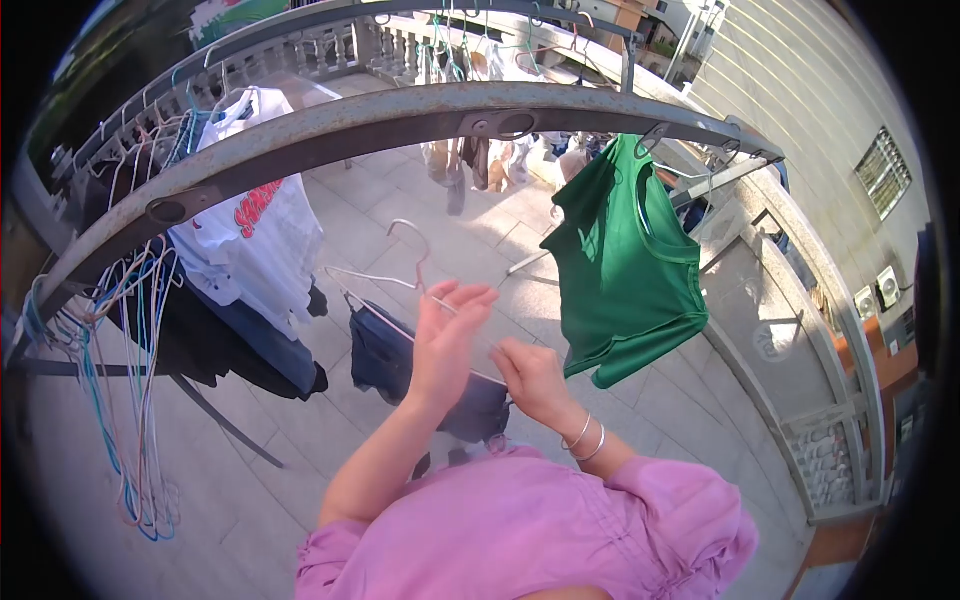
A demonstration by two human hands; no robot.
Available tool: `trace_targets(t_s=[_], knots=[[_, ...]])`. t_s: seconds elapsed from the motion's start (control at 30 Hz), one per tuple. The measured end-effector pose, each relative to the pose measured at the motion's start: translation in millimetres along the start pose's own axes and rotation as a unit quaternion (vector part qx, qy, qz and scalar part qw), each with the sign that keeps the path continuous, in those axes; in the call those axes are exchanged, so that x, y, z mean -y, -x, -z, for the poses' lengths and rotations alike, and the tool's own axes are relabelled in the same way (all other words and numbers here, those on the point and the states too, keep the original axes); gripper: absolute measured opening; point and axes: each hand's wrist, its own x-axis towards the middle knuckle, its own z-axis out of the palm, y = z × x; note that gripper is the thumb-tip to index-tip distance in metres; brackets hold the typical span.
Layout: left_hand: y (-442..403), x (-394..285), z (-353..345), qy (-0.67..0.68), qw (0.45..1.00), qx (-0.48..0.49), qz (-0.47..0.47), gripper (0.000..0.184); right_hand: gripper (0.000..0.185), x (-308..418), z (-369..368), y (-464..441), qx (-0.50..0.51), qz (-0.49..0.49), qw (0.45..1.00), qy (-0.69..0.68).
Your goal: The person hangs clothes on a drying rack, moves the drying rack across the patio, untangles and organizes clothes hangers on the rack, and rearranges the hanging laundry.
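A thin wire clothes hanger point(420, 270) is in front of me, its hook pointing up. A dark blue garment point(382, 350), perhaps shorts, hangs from its lower bar; my left forearm covers part of it. My left hand point(448, 335) is against the hanger, its fingers stretched upward and apart. My right hand point(535, 378) is closed at the right end of the lower bar, by the garment's edge. Its fingertips are partly hidden. A green sleeveless top point(630, 270) hangs just beyond my right hand.
A curved metal rail point(370, 118) with ring holes crosses ahead. Bundled wire hangers point(140, 380) hang at its left, near a white printed shirt point(255, 215) and dark clothes point(215, 335). Small laundry point(480, 160) hangs farther back. A stone balustrade point(300, 60) edges the tiled terrace point(640, 450).
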Motion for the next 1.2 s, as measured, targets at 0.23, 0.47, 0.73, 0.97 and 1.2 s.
trace_targets(t_s=[0.23,0.47,0.73,0.97,1.2], knots=[[53.5,-43.6,5.3,-0.152,0.924,0.313,0.161,0.034,0.002,-3.3,101.1,11.5,-0.306,0.079,0.938,0.142],[78.0,-49.3,33.2,-0.204,0.867,0.408,0.202,0.03,0.007,3.1,180.8,9.9,-0.418,0.024,0.868,0.267],[92.1,-52.8,64.5,-0.192,0.928,0.26,0.186,0.026,0.01,-9.8,173.1,-13.9,-0.384,-0.009,0.878,0.286],[122.8,-54.7,103.1,-0.232,0.945,0.135,0.186,0.023,0.011,-15.2,135.1,-12.8,-0.416,-0.02,0.821,0.391],[139.5,-38.2,124.7,-0.227,0.954,0.069,0.186,0.023,0.018,31.3,41.0,-80.4,-0.372,0.247,0.874,0.19]])
